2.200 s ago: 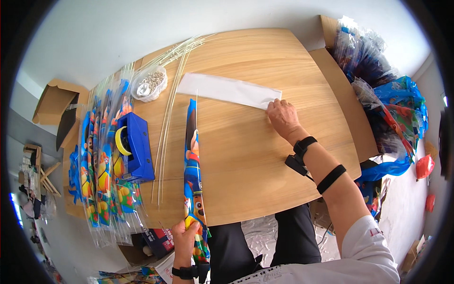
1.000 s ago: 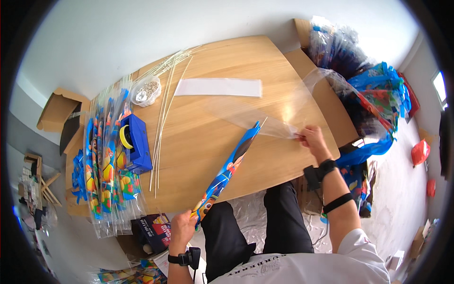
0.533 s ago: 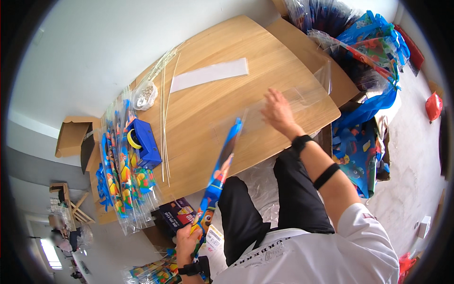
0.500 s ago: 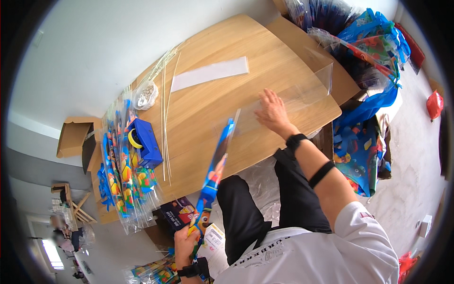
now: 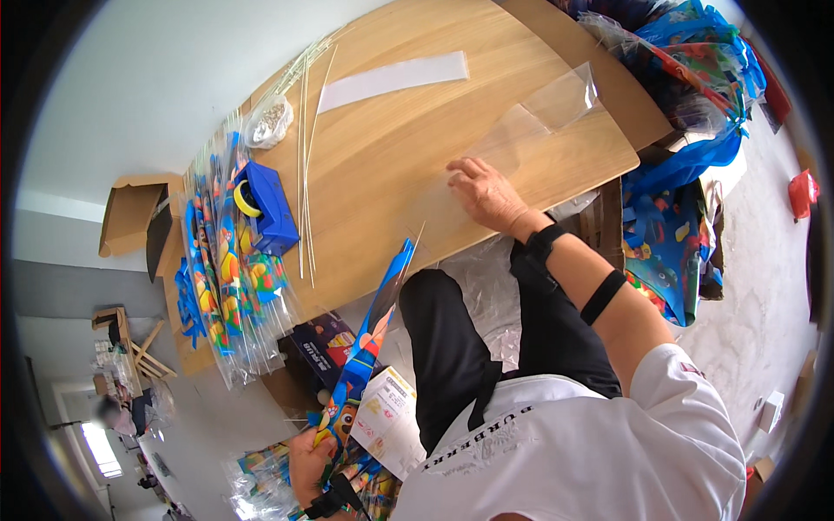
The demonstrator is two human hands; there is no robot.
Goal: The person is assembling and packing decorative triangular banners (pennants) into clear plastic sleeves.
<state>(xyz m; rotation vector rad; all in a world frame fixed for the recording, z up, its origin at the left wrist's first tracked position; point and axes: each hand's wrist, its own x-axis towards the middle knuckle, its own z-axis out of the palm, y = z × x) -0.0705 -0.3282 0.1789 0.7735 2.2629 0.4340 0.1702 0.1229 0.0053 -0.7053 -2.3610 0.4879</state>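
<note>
White wall [image 5: 130,113] stands behind wooden table [image 5: 382,156]; pale floor [image 5: 754,234] lies right; bright pane [image 5: 102,450] lower left, probably a window.

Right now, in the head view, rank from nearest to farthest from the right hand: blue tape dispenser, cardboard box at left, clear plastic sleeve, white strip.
1. Clear plastic sleeve, by the right hand.
2. White strip, farther up the table.
3. Blue tape dispenser, table's left side.
4. Cardboard box, far left.

A long, narrow roll of blue, cartoon-printed sheeting [image 5: 369,340] slants from the lower left toward the frame's centre, tapering to a blue tip. A flat, transparent plastic sleeve [image 5: 560,102] lies diagonally on the wooden desk [image 5: 408,130], right of the frame's upper centre.
</note>
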